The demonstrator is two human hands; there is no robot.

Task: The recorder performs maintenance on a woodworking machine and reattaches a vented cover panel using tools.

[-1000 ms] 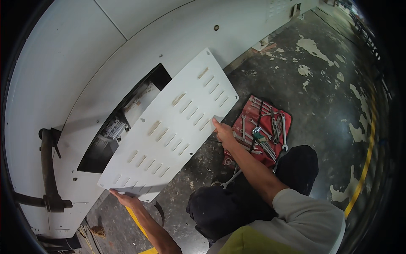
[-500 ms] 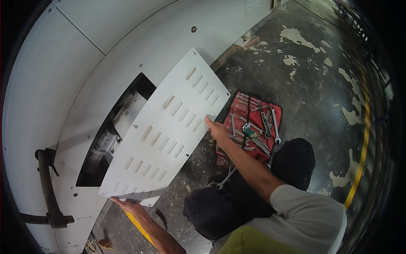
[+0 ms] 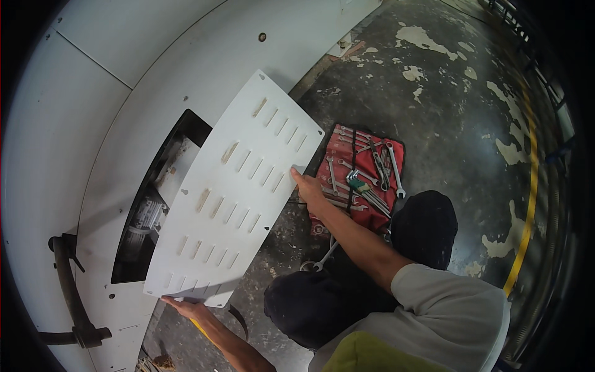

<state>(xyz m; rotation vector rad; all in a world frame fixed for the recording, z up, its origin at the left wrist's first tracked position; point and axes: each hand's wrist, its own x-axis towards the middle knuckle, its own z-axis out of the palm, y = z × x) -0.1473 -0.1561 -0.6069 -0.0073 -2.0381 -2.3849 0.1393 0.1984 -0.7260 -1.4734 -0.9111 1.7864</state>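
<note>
Both my hands hold a large white metal panel (image 3: 209, 178) with rows of louvre slots and small keyhole-shaped holes at its edges. It is tilted in front of a white machine body (image 3: 105, 161). My left hand (image 3: 186, 308) is under the panel's lower edge near the bottom left corner, its fingers partly hidden behind it. My right hand (image 3: 311, 192) grips the right edge, thumb on the front face, other fingers out of sight. Left of the panel shows a dark opening (image 3: 129, 257) in the machine, with a ribbed metal part (image 3: 147, 214) inside. The panel covers the rest of that opening.
On the floor to the right lies a red tool roll (image 3: 370, 221) with several wrenches and a green-holdered hex key set (image 3: 354, 181). A large wrench (image 3: 326, 255) lies by my knee. A dark bent metal handle (image 3: 73, 291) projects from the machine at lower left.
The view has shifted a little, so the machine and tools sit farther left in it. Both hands keep the same grip on the panel, which seems slightly closer to the opening.
</note>
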